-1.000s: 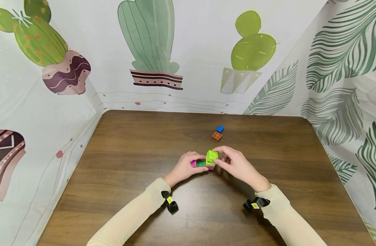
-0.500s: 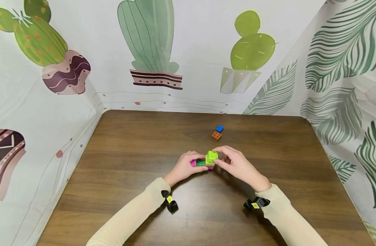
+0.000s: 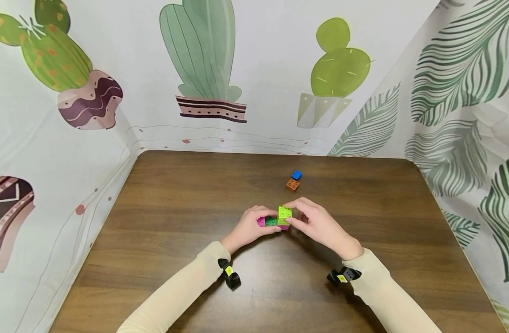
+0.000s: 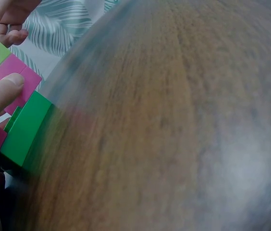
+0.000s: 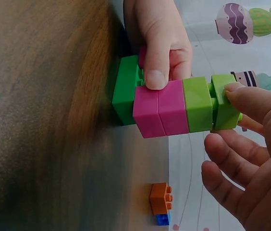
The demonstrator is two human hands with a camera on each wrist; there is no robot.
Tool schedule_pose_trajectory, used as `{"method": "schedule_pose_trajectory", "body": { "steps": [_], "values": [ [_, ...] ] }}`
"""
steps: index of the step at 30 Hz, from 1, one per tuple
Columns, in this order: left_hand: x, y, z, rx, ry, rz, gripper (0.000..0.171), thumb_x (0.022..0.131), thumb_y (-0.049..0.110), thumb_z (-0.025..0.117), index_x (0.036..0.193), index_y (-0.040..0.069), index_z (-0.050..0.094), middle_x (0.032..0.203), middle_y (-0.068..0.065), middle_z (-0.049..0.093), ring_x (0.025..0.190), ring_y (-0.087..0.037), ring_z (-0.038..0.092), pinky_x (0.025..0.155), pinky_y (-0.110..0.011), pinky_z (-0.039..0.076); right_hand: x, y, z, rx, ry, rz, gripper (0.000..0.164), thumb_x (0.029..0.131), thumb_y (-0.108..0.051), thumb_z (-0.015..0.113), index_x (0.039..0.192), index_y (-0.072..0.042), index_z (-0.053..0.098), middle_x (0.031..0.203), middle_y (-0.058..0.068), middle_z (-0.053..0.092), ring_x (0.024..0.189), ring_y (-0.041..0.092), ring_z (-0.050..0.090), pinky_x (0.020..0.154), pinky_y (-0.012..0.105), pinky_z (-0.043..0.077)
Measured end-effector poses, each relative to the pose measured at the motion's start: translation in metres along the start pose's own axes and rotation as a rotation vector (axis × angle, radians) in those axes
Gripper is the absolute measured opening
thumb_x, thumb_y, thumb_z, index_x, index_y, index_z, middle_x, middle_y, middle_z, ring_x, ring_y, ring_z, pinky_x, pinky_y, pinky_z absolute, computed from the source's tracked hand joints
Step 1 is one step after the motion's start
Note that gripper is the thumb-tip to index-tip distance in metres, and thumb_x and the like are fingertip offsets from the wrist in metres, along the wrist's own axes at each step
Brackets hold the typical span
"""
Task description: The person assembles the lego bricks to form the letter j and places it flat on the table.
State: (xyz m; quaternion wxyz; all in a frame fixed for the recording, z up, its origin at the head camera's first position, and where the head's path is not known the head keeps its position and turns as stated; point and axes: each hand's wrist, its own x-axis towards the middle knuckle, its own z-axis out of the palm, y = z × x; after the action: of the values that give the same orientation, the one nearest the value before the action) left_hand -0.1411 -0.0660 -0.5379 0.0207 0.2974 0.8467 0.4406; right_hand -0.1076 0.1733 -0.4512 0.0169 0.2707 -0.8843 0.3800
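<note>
My left hand (image 3: 249, 227) steadies a small build of toy building bricks on the table, thumb and fingers on its sides. A green brick (image 5: 126, 91) forms the base, with a pink piece (image 3: 261, 222) at its left end. On its right end two pink bricks (image 5: 160, 109) are stacked, and a lime brick (image 5: 198, 105) sits on them. Thumb and fingers of my right hand (image 3: 322, 227) pinch another lime brick (image 5: 226, 102) over that stack. Between the two lime bricks a narrow gap with studs shows in the right wrist view.
Farther back on the brown wooden table (image 3: 187, 185) lie an orange brick (image 3: 292, 185) and a blue brick (image 3: 297, 175), close together. Behind the table hangs a white cloth (image 3: 275, 69) printed with cacti and leaves.
My right hand has shifted slightly left with the upper lime brick, which now lines up more squarely over the lower one. The left hand stays in place.
</note>
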Motion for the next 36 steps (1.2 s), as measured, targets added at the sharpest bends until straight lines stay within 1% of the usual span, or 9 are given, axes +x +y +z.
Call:
{"method": "schedule_pose_trajectory", "body": {
  "steps": [2,7,10,15,20,23,25,31,36],
  "values": [
    [0.0,0.0,0.0,0.001,-0.002,0.002,0.041,0.085,0.033,0.089,0.119,0.014,0.078,0.108,0.001,0.074,0.1,-0.016,0.063,0.088,-0.035,0.05,0.0,0.0,0.0,-0.013,-0.001,-0.005,0.028,0.096,-0.02,0.078,0.122,-0.015,0.072,0.109,-0.003,0.067,0.075,0.007,0.052,0.061,0.024,0.046],
    [0.0,0.001,0.0,-0.005,0.002,0.013,0.04,0.085,0.032,0.089,0.118,0.014,0.078,0.106,0.002,0.074,0.099,-0.015,0.063,0.086,-0.033,0.05,0.0,0.0,0.001,-0.053,-0.01,-0.009,0.027,0.094,-0.019,0.079,0.12,-0.016,0.071,0.11,-0.003,0.067,0.076,0.019,0.057,0.061,0.025,0.046],
    [0.0,0.001,0.0,-0.006,-0.001,0.017,0.04,0.085,0.032,0.089,0.118,0.013,0.078,0.106,0.002,0.074,0.099,-0.015,0.062,0.087,-0.033,0.051,-0.001,0.0,0.001,-0.093,-0.01,-0.015,0.028,0.094,-0.02,0.08,0.12,-0.016,0.071,0.11,-0.004,0.067,0.079,0.022,0.06,0.065,0.027,0.048],
    [-0.001,0.001,0.0,-0.014,0.005,0.017,0.039,0.084,0.031,0.089,0.117,0.013,0.078,0.106,0.001,0.074,0.099,-0.015,0.063,0.087,-0.033,0.051,-0.002,-0.002,0.003,-0.206,-0.003,-0.077,0.029,0.094,-0.024,0.079,0.121,-0.016,0.07,0.113,-0.002,0.067,0.084,0.016,0.066,0.07,0.034,0.056],
    [0.0,0.001,0.0,-0.003,0.013,0.021,0.04,0.084,0.031,0.089,0.117,0.013,0.078,0.106,0.001,0.074,0.098,-0.015,0.063,0.087,-0.034,0.051,-0.004,-0.001,0.004,-0.274,0.008,-0.12,0.03,0.095,-0.026,0.078,0.121,-0.014,0.069,0.114,-0.001,0.067,0.085,0.015,0.07,0.067,0.036,0.058],
    [0.0,0.001,0.0,0.001,0.015,0.026,0.04,0.084,0.032,0.089,0.118,0.013,0.078,0.106,0.001,0.074,0.098,-0.015,0.064,0.088,-0.035,0.05,-0.005,0.001,0.004,-0.259,0.016,-0.119,0.031,0.095,-0.026,0.078,0.122,-0.014,0.069,0.115,0.0,0.067,0.089,0.016,0.071,0.07,0.038,0.059],
    [0.001,0.001,0.0,0.003,0.015,0.027,0.04,0.084,0.031,0.089,0.118,0.013,0.078,0.106,0.001,0.074,0.098,-0.014,0.065,0.089,-0.036,0.05,-0.006,0.003,0.005,-0.231,0.02,-0.11,0.032,0.095,-0.025,0.078,0.123,-0.014,0.068,0.116,-0.001,0.067,0.089,0.016,0.07,0.072,0.036,0.059],
    [0.0,0.002,0.0,0.001,0.009,0.014,0.04,0.085,0.032,0.089,0.118,0.013,0.078,0.108,0.002,0.075,0.1,-0.015,0.064,0.089,-0.036,0.05,-0.009,0.009,0.009,-0.101,0.033,-0.039,0.034,0.095,-0.02,0.078,0.127,-0.015,0.068,0.112,-0.004,0.066,0.076,0.011,0.054,0.063,0.025,0.049],
    [0.0,0.004,0.0,-0.006,0.008,0.002,0.041,0.085,0.032,0.089,0.119,0.013,0.078,0.108,0.001,0.074,0.1,-0.016,0.064,0.089,-0.036,0.05,-0.01,0.011,0.008,-0.043,0.008,0.011,0.036,0.097,-0.022,0.077,0.131,-0.018,0.066,0.112,-0.005,0.065,0.076,0.006,0.053,0.061,0.024,0.048]
  ]
}}
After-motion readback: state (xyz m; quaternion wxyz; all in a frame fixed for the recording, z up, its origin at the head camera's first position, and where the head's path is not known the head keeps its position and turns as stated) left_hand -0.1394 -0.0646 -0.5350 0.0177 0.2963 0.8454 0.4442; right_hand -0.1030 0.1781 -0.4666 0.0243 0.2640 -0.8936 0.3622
